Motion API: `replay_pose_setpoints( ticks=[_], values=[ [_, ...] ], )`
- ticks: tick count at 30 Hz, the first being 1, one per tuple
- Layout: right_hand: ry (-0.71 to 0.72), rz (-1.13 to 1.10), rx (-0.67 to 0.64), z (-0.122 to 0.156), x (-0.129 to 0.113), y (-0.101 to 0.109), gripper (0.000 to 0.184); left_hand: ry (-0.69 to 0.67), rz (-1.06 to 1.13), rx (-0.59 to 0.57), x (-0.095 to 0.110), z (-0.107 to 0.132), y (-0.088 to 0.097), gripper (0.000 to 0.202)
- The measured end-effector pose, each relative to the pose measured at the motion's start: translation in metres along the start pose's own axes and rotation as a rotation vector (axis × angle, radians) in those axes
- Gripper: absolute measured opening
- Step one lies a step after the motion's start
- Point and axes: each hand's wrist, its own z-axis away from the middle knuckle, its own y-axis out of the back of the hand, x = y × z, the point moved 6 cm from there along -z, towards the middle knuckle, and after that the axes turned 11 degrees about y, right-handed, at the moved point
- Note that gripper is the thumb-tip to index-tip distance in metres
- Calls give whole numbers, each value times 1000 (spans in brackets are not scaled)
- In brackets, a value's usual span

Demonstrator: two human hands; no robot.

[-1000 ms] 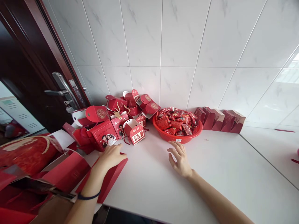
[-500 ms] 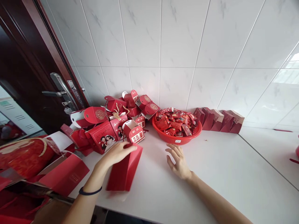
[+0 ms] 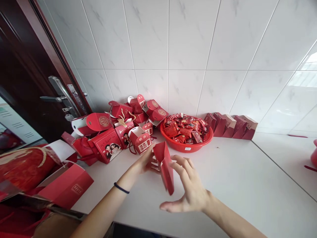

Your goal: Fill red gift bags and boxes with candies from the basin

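Note:
A red paper box [image 3: 166, 170], narrow and partly flattened, is tilted above the white table in front of me. My left hand [image 3: 148, 161] grips its left side near the upper end, with some fingers hidden behind it. My right hand [image 3: 189, 185] is at the box's right side, fingers spread and thumb held apart below. Its fingertips are close to the box edge; whether they touch I cannot tell. Just behind stands a red plastic basin [image 3: 187, 147] heaped with red-wrapped sweets [image 3: 185, 130].
Several red gift boxes [image 3: 106, 145] are piled at the left against the tiled wall [image 3: 185, 39]. A row of folded red boxes [image 3: 230, 127] leans right of the basin. A larger red bag [image 3: 66, 186] lies at the near left, below the door handle [image 3: 61, 94]. The white table [image 3: 235, 178] extends right.
My left hand has brought the red box rightward and turned it to a narrower view. My right hand has come nearer the box with its thumb and fingers spread wide.

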Motion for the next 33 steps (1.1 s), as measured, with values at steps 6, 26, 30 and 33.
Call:
replay_pose_setpoints(
  ticks=[6, 26, 30, 33],
  values=[
    [-323, -143, 142, 1, 17, 8, 18, 175, 234, -172, -16, -4, -20, 86],
    [-411, -147, 61, -23, 93, 12, 33, -890, -56, 188, 68, 48, -10, 19],
    [-389, -193, -2, -35, 101, 12, 32, -882, -192, 127, 75, 35, -21, 16],
    [-312, -180, 24, -43, 95, 41, 25, -822, -194, 82, 74, 21, -25, 15]
  ],
)
